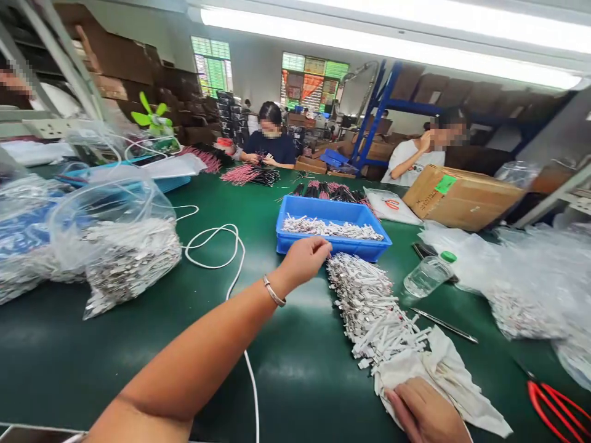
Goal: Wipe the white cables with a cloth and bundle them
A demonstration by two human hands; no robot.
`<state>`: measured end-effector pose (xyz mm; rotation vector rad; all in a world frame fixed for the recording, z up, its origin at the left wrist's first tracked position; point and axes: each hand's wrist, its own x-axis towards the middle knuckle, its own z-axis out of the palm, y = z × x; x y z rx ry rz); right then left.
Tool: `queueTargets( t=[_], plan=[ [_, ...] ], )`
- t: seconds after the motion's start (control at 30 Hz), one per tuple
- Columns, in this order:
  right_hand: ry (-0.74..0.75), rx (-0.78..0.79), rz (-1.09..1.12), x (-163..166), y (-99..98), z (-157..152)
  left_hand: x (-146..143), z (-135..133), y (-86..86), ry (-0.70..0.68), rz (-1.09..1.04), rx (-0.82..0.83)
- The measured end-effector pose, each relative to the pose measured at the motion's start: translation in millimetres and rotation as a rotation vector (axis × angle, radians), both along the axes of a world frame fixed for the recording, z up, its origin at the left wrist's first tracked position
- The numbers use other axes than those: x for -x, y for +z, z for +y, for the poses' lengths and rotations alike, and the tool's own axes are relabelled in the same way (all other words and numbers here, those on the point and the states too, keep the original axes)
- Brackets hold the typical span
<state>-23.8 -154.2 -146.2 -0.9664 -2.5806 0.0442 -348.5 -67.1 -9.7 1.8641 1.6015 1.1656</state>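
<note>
My left hand (pixel 305 261), with a metal bangle (pixel 274 291) on the wrist, reaches over the green bench top, its fingers closed at the front rim of a blue plastic tray (pixel 333 243). A row of small white-and-silver cable parts (pixel 332 228) lies inside the tray. My right hand (pixel 425 409) rests flat on a crumpled white cloth (pixel 443 375). A long heap of the same parts (pixel 364 301) runs from the cloth towards the tray. A white cable (pixel 217 246) loops across the bench under my left forearm.
Clear bags of parts (pixel 129 246) lie at the left and right. Red-handled pliers (pixel 558 409), a metal rod, a water bottle (pixel 427 277) and a cardboard box (pixel 462 197) are on the bench. Two co-workers sit beyond it, handling bundles of pink-and-black wires (pixel 249 175).
</note>
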Motion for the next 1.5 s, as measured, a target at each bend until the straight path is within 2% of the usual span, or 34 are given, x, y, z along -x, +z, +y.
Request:
queueTargets(
  t=[0.1,0.17,0.27,0.37,0.53,0.67,0.8,1.0,1.07,1.13,1.2,1.27,1.33,1.4,1.5],
  plan=[
    [-0.077,0.055,-0.018,6.0,6.6,-0.6,-44.2,-5.5,-24.2,-0.155,0.065,0.169],
    [-0.113,0.076,-0.002,7.0,9.3,-1.0,-60.3,-19.9,-35.5,-0.228,0.117,0.263],
    [-0.126,0.068,0.029,5.4,11.1,-1.5,-62.3,-46.2,-50.3,-0.263,0.183,0.382],
    [-0.131,0.083,0.027,4.1,11.8,-1.0,-43.5,-69.6,-64.9,-0.227,0.231,0.491],
    [-0.124,0.138,0.041,3.5,9.2,1.9,1.1,-97.9,-82.1,-0.09,0.23,0.6],
    [-0.036,0.174,0.123,-4.0,6.7,2.7,26.5,-110.3,-85.9,0.174,0.066,0.619],
    [0.091,0.177,0.064,-20.0,12.3,4.7,42.1,-108.7,-86.2,0.39,-0.082,0.657],
    [0.179,0.215,-0.04,-47.8,22.3,19.2,53.6,-93.6,-76.6,0.525,-0.068,0.63],
    [0.183,0.247,-0.071,-58.0,24.4,27.5,37.8,-93.9,-70.2,0.545,-0.013,0.58],
    [0.162,0.27,-0.102,-69.7,27.1,36.7,5.1,-97.6,-66.1,0.514,0.045,0.513],
    [0.121,0.302,-0.137,-82.6,31.5,45.4,-39.1,-102.3,-66.9,0.412,0.076,0.469],
    [0.083,0.356,-0.179,-95.3,37.7,52.1,-83.2,-105.5,-72.4,0.239,0.149,0.4],
    [0.065,0.421,-0.211,-105.9,44.9,55.4,-115.7,-105.5,-79.9,0.21,0.254,0.317],
    [0.062,0.466,-0.206,-113.1,50.4,54.7,-132.4,-102.7,-86.5,0.24,0.328,0.275],
    [0.06,0.432,-0.117,-116.4,49.7,47.4,-135.9,-97.6,-91.6,0.25,0.4,0.276]
  ],
)
